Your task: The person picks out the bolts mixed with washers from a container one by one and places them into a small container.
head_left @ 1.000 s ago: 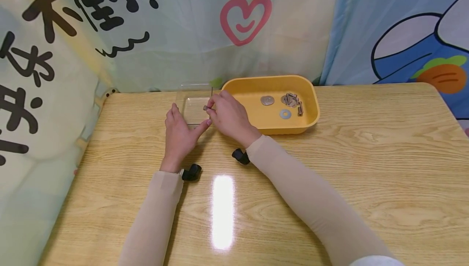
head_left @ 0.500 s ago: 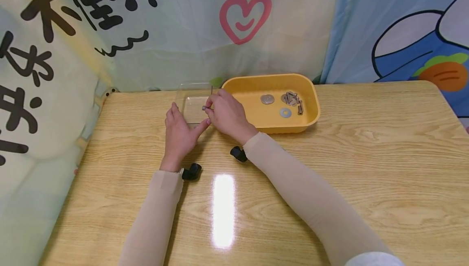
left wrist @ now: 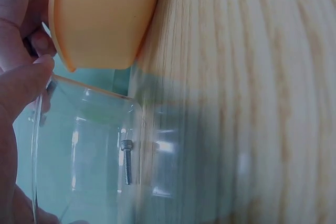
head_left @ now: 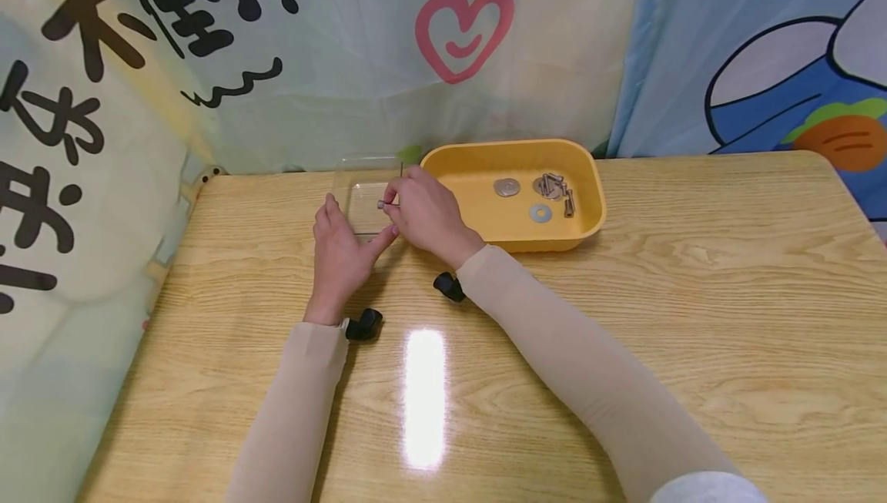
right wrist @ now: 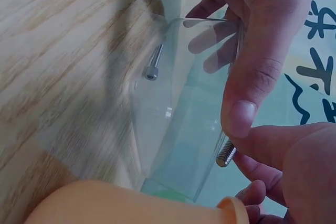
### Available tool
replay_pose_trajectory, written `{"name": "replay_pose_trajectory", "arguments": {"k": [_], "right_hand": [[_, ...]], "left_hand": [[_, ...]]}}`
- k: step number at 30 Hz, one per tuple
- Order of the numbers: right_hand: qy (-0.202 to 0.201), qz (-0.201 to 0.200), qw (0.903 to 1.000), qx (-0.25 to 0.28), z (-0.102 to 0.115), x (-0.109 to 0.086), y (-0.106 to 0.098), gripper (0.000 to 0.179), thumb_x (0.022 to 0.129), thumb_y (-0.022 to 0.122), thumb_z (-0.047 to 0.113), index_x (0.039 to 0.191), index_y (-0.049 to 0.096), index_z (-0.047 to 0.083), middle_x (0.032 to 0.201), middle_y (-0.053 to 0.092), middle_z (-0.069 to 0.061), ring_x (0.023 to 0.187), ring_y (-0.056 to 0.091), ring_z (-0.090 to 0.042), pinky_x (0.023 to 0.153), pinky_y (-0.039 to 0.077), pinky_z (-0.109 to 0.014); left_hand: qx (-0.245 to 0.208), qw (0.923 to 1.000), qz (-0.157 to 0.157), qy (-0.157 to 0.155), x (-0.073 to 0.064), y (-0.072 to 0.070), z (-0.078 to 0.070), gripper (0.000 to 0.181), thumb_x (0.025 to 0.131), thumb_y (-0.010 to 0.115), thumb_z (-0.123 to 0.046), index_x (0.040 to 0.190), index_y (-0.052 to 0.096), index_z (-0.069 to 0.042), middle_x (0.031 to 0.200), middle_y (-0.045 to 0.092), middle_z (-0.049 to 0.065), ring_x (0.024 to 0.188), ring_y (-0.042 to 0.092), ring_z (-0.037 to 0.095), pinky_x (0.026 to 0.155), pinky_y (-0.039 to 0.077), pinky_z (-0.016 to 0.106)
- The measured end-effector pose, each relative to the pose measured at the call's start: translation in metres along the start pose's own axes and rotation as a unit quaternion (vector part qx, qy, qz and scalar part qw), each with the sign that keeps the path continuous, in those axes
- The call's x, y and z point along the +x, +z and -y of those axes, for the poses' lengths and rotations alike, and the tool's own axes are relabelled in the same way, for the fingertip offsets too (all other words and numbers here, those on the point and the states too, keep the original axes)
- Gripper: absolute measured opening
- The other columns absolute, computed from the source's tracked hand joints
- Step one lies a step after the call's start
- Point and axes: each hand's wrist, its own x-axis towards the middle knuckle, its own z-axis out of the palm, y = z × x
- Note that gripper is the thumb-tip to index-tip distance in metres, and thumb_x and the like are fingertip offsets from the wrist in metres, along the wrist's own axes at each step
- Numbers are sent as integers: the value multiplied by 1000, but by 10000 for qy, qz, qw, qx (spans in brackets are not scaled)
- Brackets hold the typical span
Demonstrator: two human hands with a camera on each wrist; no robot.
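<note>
A clear plastic box stands at the back of the table. My left hand holds it at the near left corner, thumb along the near rim and fingers at the left side. My right hand pinches a screw by the box's near right side; its threaded end shows below the fingertips in the right wrist view. Inside the box lies another socket-head screw, seen through the wall in both wrist views.
Right of the box, touching or nearly so, stands a yellow tray. It contains flat washers and a small heap of screws. A printed cloth hangs behind the wooden table.
My right hand has shifted slightly left with the screw in its fingertips. My left hand stays in place on the box.
</note>
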Motion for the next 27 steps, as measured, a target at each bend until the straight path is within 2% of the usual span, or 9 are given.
{"name": "replay_pose_trajectory", "arguments": {"k": [9,27], "right_hand": [[-11,223,9996,-159,2,5,1,18,97,69,26,108,74,13,104,56,-6,91,53,-20,74,51,-34],[-80,234,9992,-326,1,6,3,13,99,64,19,101,73,11,101,54,-6,91,53,-20,73,52,-34]], "left_hand": [[5,10000,-74,14,1,1,0,118,85,73,-58,155,9,12,154,24,32,141,30,42,113,33,50],[41,10000,-78,28,1,1,0,119,85,74,-58,155,10,13,154,23,32,141,30,43,114,32,50]]}}
